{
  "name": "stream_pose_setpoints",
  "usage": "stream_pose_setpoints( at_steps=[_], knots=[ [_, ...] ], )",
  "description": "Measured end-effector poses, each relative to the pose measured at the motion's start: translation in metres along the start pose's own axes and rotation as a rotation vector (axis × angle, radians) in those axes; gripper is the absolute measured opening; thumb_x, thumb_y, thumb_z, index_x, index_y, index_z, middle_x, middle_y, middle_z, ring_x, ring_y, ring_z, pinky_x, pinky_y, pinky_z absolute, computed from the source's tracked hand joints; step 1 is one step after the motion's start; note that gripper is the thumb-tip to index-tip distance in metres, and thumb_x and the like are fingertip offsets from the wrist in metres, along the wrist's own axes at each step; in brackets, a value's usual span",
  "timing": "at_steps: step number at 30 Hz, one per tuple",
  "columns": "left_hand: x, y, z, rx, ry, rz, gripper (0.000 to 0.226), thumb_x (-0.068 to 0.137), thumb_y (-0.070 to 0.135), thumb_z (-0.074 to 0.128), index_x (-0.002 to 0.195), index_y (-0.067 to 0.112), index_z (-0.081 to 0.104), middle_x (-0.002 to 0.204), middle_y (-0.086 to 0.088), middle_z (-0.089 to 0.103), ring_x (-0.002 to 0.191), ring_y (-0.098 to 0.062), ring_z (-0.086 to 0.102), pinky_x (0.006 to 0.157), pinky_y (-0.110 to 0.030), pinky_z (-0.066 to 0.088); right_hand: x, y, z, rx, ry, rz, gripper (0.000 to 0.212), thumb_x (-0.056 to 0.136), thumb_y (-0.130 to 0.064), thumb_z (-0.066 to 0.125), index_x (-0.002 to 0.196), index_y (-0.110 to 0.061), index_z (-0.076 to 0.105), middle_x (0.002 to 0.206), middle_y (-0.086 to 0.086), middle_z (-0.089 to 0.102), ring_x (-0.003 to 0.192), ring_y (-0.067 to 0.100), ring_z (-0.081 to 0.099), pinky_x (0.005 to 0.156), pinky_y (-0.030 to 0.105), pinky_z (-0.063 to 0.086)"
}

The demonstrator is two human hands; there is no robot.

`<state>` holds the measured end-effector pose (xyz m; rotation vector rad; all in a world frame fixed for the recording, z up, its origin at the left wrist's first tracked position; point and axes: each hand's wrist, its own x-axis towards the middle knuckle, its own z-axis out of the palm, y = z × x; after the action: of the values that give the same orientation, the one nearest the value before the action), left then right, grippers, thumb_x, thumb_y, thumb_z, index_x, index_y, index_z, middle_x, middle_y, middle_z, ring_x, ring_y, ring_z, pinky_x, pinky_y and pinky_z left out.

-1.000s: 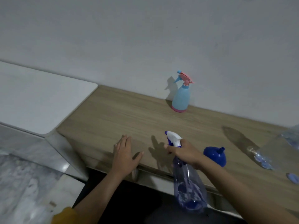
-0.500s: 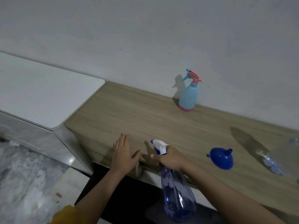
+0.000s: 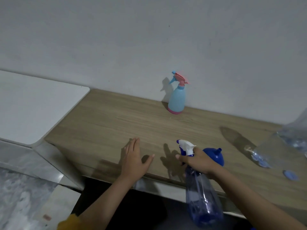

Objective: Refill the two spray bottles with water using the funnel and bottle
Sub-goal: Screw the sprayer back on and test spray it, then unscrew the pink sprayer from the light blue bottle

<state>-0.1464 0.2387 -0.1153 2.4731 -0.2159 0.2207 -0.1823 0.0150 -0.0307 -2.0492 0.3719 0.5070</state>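
Right hand (image 3: 198, 161): closed around the neck of the clear blue spray bottle (image 3: 202, 198), just under its white trigger head (image 3: 186, 146). The bottle hangs below the hand, past the near edge of the wooden counter (image 3: 116, 123), body toward the camera and tilted slightly.

Left hand (image 3: 133, 161): open, palm down, fingers together and extended, thumb spread toward the right hand. It lies flat on the counter near the front edge and holds nothing.

Blue funnel (image 3: 215, 156): on the counter just behind the right hand, wide end down, spout up, partly hidden by the hand.

Light blue spray bottle (image 3: 177, 100) with pink trigger and base: upright, well beyond both hands, against the wall.

Clear water bottle (image 3: 282, 146): far right of the right hand, cut off by the frame edge. A small blue cap (image 3: 289, 174) sits on the counter near it.
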Motion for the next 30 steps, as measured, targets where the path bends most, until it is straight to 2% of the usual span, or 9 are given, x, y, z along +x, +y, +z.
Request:
stream_pose_setpoints(
  at_steps=[4, 8, 10, 12, 15, 20, 25, 28, 30],
  knots=[
    [0.004, 0.049, 0.007, -0.250, -0.012, 0.035, 0.079, 0.079, 0.049, 0.065, 0.140, 0.008, 0.036, 0.145, -0.010, 0.039, 0.136, -0.023, 0.033, 0.112, -0.028, 0.023, 0.001, -0.013, -0.023, 0.046, 0.261, -0.204, 0.016, 0.085, -0.022, 0.068, 0.095, -0.013, 0.061, 0.066, 0.004, 0.062, 0.051, 0.005, 0.058, 0.051, 0.017, 0.047],
    [0.008, 0.101, 0.008, -0.559, -0.112, 0.070, 0.074, 0.075, 0.058, 0.059, 0.138, 0.025, 0.036, 0.140, 0.007, 0.044, 0.127, -0.001, 0.040, 0.105, -0.019, 0.033, 0.006, -0.025, -0.049, 0.247, 0.407, -0.351, 0.044, 0.075, -0.044, 0.075, 0.112, -0.027, 0.059, 0.108, 0.010, 0.062, 0.075, 0.029, 0.071, 0.071, 0.045, 0.060],
    [0.011, 0.119, 0.011, -0.662, -0.181, 0.114, 0.077, 0.073, 0.057, 0.062, 0.138, 0.026, 0.036, 0.137, 0.014, 0.045, 0.126, 0.008, 0.039, 0.102, -0.010, 0.032, 0.008, -0.032, -0.063, 0.343, 0.491, -0.440, 0.064, 0.066, -0.056, 0.078, 0.118, -0.037, 0.046, 0.115, 0.002, 0.058, 0.078, 0.032, 0.071, 0.070, 0.047, 0.060],
    [0.015, 0.134, 0.014, -0.705, -0.242, 0.125, 0.075, 0.073, 0.049, 0.069, 0.137, 0.029, 0.036, 0.132, 0.020, 0.046, 0.122, 0.012, 0.040, 0.096, -0.004, 0.034, 0.011, -0.039, -0.074, 0.440, 0.533, -0.524, 0.077, 0.067, -0.053, 0.077, 0.127, -0.034, 0.034, 0.110, 0.005, 0.061, 0.075, 0.030, 0.072, 0.067, 0.045, 0.061],
    [0.028, 0.151, 0.022, -0.747, -0.255, 0.130, 0.068, 0.076, 0.034, 0.074, 0.135, 0.029, 0.039, 0.126, 0.024, 0.050, 0.118, 0.007, 0.048, 0.094, -0.012, 0.043, 0.015, -0.046, -0.083, 0.573, 0.626, -0.646, 0.056, 0.083, -0.023, 0.070, 0.125, -0.029, 0.034, 0.091, 0.013, 0.065, 0.068, 0.027, 0.072, 0.062, 0.041, 0.061],
    [0.058, 0.181, 0.038, -0.670, -0.209, 0.109, 0.068, 0.073, 0.035, 0.076, 0.132, 0.034, 0.041, 0.121, 0.024, 0.052, 0.112, 0.007, 0.049, 0.085, -0.007, 0.042, 0.037, -0.046, -0.112, 0.472, 0.913, -0.729, 0.019, 0.090, -0.020, 0.065, 0.094, -0.032, 0.052, 0.085, -0.002, 0.066, 0.074, 0.023, 0.070, 0.064, 0.045, 0.058],
    [0.108, 0.205, 0.069, -0.598, -0.163, 0.085, 0.060, 0.067, 0.033, 0.082, 0.117, 0.029, 0.049, 0.113, 0.015, 0.057, 0.106, -0.003, 0.054, 0.078, -0.005, 0.043, 0.063, -0.046, -0.164, 0.260, 0.876, -0.686, 0.008, 0.087, -0.013, 0.067, 0.086, -0.016, 0.060, 0.086, -0.009, 0.066, 0.081, 0.013, 0.065, 0.068, 0.016, 0.049],
    [0.141, 0.222, 0.087, -0.548, -0.158, 0.083, 0.058, 0.069, 0.026, 0.081, 0.115, 0.024, 0.047, 0.113, 0.010, 0.056, 0.105, -0.005, 0.053, 0.072, -0.002, 0.041, 0.082, -0.050, -0.197, 0.171, 0.825, -0.636, 0.008, 0.083, -0.009, 0.070, 0.080, -0.015, 0.064, 0.080, -0.010, 0.067, 0.073, 0.007, 0.065, 0.063, 0.010, 0.046],
    [0.162, 0.231, 0.100, -0.513, -0.146, 0.068, 0.055, 0.071, 0.028, 0.079, 0.114, 0.022, 0.045, 0.111, 0.009, 0.055, 0.098, -0.005, 0.053, 0.075, -0.011, 0.045, 0.098, -0.052, -0.215, 0.122, 0.790, -0.600, 0.011, 0.082, -0.008, 0.070, 0.078, -0.016, 0.064, 0.079, -0.011, 0.066, 0.073, 0.007, 0.065, 0.061, 0.011, 0.048]
  ],
)
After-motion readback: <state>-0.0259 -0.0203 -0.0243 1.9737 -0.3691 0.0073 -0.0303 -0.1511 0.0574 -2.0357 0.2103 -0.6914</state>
